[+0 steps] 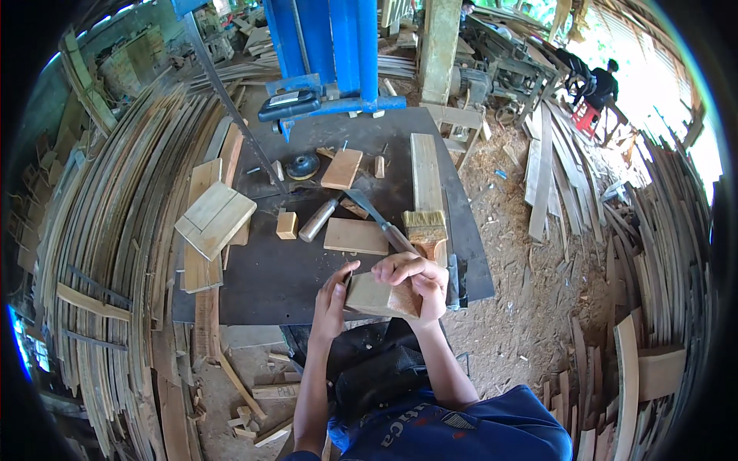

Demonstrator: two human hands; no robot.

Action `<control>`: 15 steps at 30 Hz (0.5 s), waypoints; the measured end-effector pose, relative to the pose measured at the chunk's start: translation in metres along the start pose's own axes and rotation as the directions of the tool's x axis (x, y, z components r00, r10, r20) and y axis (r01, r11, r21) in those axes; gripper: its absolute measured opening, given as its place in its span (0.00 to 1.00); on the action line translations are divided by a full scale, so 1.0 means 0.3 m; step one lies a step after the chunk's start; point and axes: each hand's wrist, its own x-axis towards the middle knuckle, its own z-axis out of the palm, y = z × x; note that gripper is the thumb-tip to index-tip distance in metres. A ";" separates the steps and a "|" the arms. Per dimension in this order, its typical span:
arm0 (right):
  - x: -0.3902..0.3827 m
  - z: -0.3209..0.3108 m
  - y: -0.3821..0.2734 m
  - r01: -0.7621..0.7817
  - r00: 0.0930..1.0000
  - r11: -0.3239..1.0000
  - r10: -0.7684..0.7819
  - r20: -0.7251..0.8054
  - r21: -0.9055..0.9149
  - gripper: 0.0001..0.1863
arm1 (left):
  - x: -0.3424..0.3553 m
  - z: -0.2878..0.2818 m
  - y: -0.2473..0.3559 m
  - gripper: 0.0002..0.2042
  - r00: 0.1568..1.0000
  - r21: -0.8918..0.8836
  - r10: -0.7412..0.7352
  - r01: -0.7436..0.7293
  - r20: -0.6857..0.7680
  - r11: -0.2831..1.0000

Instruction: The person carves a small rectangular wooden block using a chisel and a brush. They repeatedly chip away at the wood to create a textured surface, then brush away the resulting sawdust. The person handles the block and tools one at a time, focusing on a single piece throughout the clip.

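Your two bare hands together on pale rectangular wooden block (370,293), at 5 o'clock of dark flat tabletop (254,273), by near edge. Your left hand (331,309) clamped on block's 9 o'clock end; your right hand (421,286) curled tight around 3 o'clock end. Thin dark sliver (348,280) by left fingertips, perhaps blade, too small to tell. From block: wide pale-bristled brush (425,223) at 1 o'clock; brown-handled, dark-bladed knife (371,210) at 12; flat brown rectangular board (356,236) at 11; small yellow wooden cube (287,225) at 10.
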 end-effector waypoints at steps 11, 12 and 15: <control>0.015 0.020 0.008 0.011 1.000 1.000 -0.011 0.022 0.000 0.14 | -0.010 -0.051 -0.155 0.26 0.991 -0.087 -0.130 0.130 0.007 0.988; 0.015 0.020 0.008 0.011 1.000 1.000 -0.011 0.022 0.002 0.14 | -0.010 -0.052 -0.158 0.26 0.991 -0.089 -0.131 0.131 0.005 0.987; 0.012 0.021 0.004 -0.016 1.000 1.000 0.016 0.017 0.003 0.13 | -0.009 -0.051 -0.154 0.27 0.992 -0.074 -0.126 0.126 -0.001 0.989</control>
